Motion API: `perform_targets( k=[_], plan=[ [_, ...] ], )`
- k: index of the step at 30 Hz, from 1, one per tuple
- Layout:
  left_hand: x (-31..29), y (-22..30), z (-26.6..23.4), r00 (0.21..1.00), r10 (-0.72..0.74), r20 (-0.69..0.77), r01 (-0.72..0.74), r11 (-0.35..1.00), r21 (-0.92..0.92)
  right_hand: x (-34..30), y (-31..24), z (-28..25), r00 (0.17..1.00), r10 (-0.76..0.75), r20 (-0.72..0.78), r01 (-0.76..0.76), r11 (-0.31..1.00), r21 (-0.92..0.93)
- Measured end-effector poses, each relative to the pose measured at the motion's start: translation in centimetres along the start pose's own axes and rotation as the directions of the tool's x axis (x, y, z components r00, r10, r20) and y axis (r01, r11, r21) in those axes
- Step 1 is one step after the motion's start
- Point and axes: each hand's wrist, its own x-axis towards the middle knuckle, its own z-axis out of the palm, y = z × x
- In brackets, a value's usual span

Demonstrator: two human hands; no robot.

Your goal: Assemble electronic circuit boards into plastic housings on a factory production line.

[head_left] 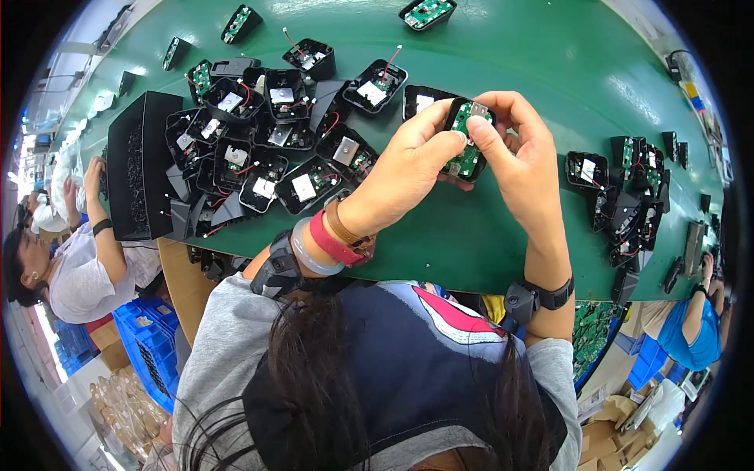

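Over the green table, a black plastic housing with a green circuit board [465, 163] is held between my two hands. My left hand [412, 161] grips its left side, the thumb pressing on the board. From the right, my right hand [522, 157] wraps round it, its thumb on the board near a metal connector [478, 109]. The fingers under the housing are mostly hidden. Just beyond my left fingers sits another open black housing [424, 99], partly covered by the hand.
Left of my hands, many open black housings [305, 187] with boards and thin wires lie piled beside a black bin [132, 173] of small dark parts. Another cluster of housings [628, 192] is at the right. One unit [428, 11] lies at the far edge. Co-workers [82, 267] sit on both sides.
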Motion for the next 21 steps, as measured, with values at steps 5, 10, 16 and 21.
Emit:
perform_targets(
  k=[5,10,16,21],
  plan=[
    [0.4,-0.9,-0.8,0.991,0.137,-0.008,-0.134,0.980,0.144,0.0,-0.3,0.3,0.994,-0.110,0.018,0.111,0.988,-0.111],
    [0.2,-0.6,-0.5,0.985,0.175,-0.001,-0.174,0.978,0.111,-0.2,-0.1,0.1,0.998,-0.029,0.047,0.026,0.998,0.059],
    [0.2,-0.7,-0.5,0.974,0.228,0.000,-0.227,0.967,0.113,-0.3,-0.3,-0.3,0.991,-0.105,0.084,0.110,0.993,-0.051],
    [0.1,-0.7,-0.6,0.983,0.174,-0.063,-0.175,0.984,-0.017,-0.6,-0.6,0.4,0.974,-0.171,0.148,0.174,0.985,-0.009]
  ],
)
